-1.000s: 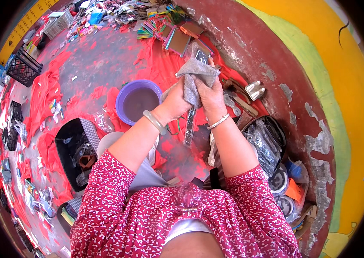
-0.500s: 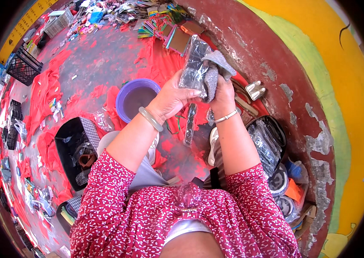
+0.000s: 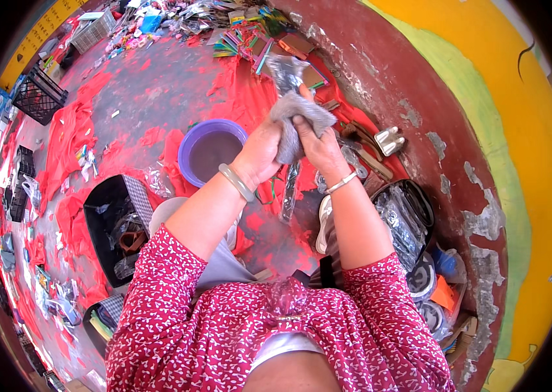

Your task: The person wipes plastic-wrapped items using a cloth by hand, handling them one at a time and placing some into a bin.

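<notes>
A grey cloth [image 3: 307,116] is wrapped over a dark item in clear plastic wrapping [image 3: 285,70], whose upper end sticks out beyond it. My right hand [image 3: 322,154] grips the cloth, its thumb pressed on top. On the other side my left hand [image 3: 263,149] is closed round the wrapped item's lower part, its fingers partly hidden by the cloth. Below my hands, another long dark plastic-wrapped item [image 3: 290,191] lies between my feet. A purple basin [image 3: 188,155] of murky water stands to the left of my left forearm.
An open black case [image 3: 101,225] with wrapped items sits at left. Another dark bag [image 3: 398,212] of plastic-wrapped items is at right, beside a peeling red wall [image 3: 442,124]. Red cloth [image 3: 70,137] covers parts of the floor; a black crate [image 3: 39,99] stands farther left.
The grey cloth has moved from the wrapped item's right side over its front and round it. My right hand has shifted slightly left and down, closer to my left hand.
</notes>
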The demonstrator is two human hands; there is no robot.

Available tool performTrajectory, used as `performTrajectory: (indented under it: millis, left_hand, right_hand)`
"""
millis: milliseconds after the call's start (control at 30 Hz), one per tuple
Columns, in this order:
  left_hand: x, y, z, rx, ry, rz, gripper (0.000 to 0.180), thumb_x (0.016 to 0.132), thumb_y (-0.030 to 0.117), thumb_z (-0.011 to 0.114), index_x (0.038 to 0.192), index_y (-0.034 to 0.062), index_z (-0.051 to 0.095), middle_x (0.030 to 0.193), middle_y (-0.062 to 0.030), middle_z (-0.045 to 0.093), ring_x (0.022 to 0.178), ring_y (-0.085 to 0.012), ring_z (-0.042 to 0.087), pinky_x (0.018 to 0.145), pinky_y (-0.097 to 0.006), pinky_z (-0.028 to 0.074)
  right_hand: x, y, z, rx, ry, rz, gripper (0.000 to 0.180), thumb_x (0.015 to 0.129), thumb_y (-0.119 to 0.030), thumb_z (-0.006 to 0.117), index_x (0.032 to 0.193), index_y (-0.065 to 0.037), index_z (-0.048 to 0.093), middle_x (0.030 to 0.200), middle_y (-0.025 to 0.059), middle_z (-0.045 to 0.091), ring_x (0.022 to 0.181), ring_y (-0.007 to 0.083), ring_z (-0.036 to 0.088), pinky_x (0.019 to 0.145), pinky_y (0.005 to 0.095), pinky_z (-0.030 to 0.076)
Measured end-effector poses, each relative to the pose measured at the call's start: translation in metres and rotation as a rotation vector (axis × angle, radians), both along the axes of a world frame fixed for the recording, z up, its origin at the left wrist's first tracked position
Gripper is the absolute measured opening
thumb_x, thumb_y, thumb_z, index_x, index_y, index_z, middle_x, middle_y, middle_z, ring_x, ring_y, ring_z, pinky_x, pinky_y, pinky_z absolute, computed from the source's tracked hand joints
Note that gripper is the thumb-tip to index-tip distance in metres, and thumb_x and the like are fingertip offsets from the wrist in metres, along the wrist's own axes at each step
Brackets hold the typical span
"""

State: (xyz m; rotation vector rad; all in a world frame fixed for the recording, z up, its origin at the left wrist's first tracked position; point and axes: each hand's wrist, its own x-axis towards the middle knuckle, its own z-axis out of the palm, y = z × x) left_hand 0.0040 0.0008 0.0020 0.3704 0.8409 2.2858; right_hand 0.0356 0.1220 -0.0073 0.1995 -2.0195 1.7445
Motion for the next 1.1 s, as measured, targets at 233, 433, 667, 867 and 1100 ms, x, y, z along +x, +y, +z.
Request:
performTrajectory:
  millis: [233, 433, 667, 867, 1100]
  left_hand:
    - [-0.003, -0.009, -0.002, -0.037, -0.011, -0.104, 0.037, 0.088, 0.010, 0.052, 0.124, 0.0091, 0.042, 0.110, -0.0019, 0.053, 0.101, -0.0157, 0.053, 0.088, -0.035, 0.044]
    - [-0.004, -0.009, 0.003, 0.030, 0.072, -0.061, 0.050, 0.078, 0.006, 0.062, 0.123, 0.0080, 0.042, 0.113, -0.0048, 0.053, 0.105, -0.0193, 0.053, 0.092, -0.035, 0.043]
    - [-0.025, -0.015, -0.013, 0.067, -0.033, 0.094, 0.035, 0.073, 0.005, 0.062, 0.108, 0.0009, 0.055, 0.102, -0.0117, 0.061, 0.098, -0.0230, 0.058, 0.093, -0.038, 0.042]
    - [-0.026, -0.018, -0.010, 0.080, -0.190, 0.145, 0.035, 0.077, 0.010, 0.062, 0.110, 0.0001, 0.054, 0.108, -0.0119, 0.060, 0.099, -0.0220, 0.057, 0.092, -0.037, 0.041]
    - [-0.030, -0.012, -0.029, 0.008, -0.187, 0.204, 0.028, 0.085, 0.012, 0.055, 0.110, -0.0002, 0.054, 0.106, -0.0119, 0.060, 0.095, -0.0222, 0.058, 0.088, -0.036, 0.044]
  right_hand:
    - [-0.002, 0.008, -0.003, -0.066, -0.031, -0.251, 0.027, 0.088, -0.006, 0.053, 0.114, 0.000, 0.055, 0.104, 0.0070, 0.063, 0.093, 0.0123, 0.058, 0.082, 0.0251, 0.044]
    - [0.001, 0.022, 0.016, -0.924, -0.203, -0.053, 0.028, 0.093, -0.020, 0.044, 0.113, -0.001, 0.050, 0.102, 0.0126, 0.060, 0.092, 0.0239, 0.059, 0.080, 0.0363, 0.050]
    - [0.007, 0.050, 0.028, -1.160, -0.099, 0.133, 0.037, 0.093, -0.033, 0.043, 0.112, -0.003, 0.052, 0.105, 0.0105, 0.060, 0.095, 0.0261, 0.059, 0.082, 0.0429, 0.049]
    - [0.012, 0.040, 0.033, -0.991, -0.116, 0.059, 0.042, 0.092, -0.037, 0.046, 0.114, -0.002, 0.050, 0.107, 0.0097, 0.058, 0.097, 0.0231, 0.058, 0.084, 0.0387, 0.048]
    - [0.012, -0.005, 0.011, -0.010, 0.063, 0.154, 0.061, 0.084, -0.019, 0.058, 0.135, -0.001, 0.029, 0.131, 0.0133, 0.043, 0.120, 0.0266, 0.043, 0.102, 0.0367, 0.031]
